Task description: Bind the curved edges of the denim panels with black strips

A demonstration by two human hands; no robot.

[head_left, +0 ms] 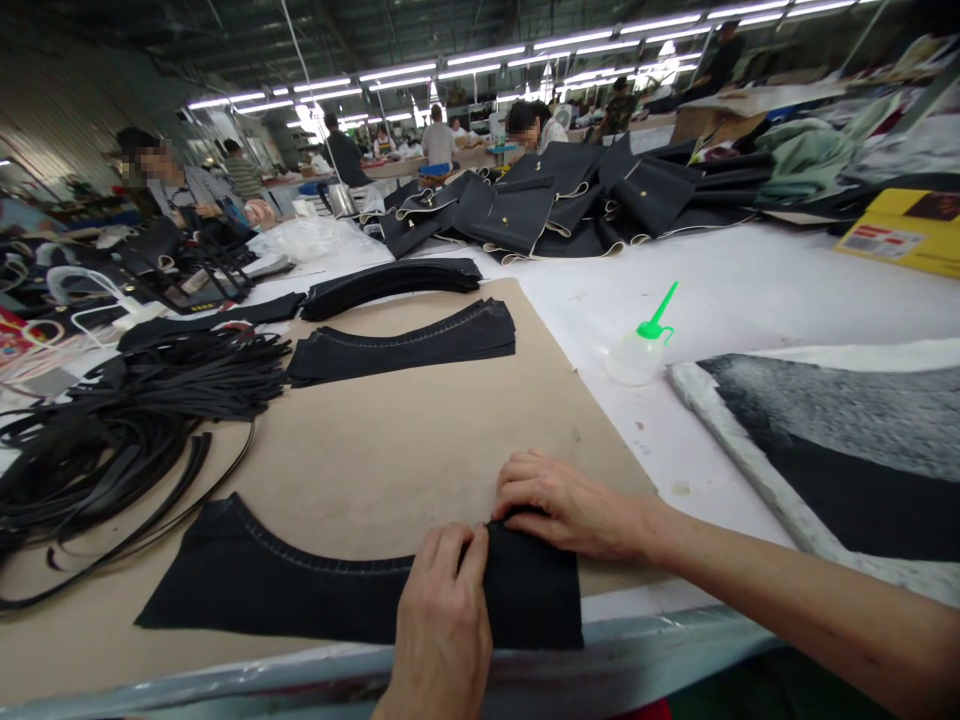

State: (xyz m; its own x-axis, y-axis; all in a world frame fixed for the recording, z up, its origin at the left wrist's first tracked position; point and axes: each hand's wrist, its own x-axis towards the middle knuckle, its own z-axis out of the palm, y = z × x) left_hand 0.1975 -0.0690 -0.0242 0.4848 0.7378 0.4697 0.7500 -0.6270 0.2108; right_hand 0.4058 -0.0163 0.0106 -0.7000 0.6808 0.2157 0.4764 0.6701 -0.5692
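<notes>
Apparently the work in hand is at the curved upper edge of a black panel (322, 595), which lies flat across the lower middle of the frame. The left hand (444, 610) rests on it with fingers bunched near that edge; whether they pinch or merely press, I cannot tell. Just beside it, the right hand (559, 500) curls inward, thumb and fingers closed on the edge (the fingertips themselves are partly hidden). Stitch-like pale marks follow the curve to the left of the hands. My judgement is that the next move calls for an even grip and a light touch, so the edge stays true and the cloth doesn't pucker.

Beneath the panel, a brown sheet (360, 440) runs up the middle of the frame, carrying a stack of similar pieces (409, 345) and, above that, curved black strips (394, 283). At the left, loose black straps (90, 470) trail near the panel's left end and could snag if it were slid that way. A clear bottle with a green spout (656, 325) stands right of centre, apart from the hands; a fuzzy-topped pad (885, 490) fills the right side, close to the right forearm. Farther up lies a heap of black pieces (502, 215).
</notes>
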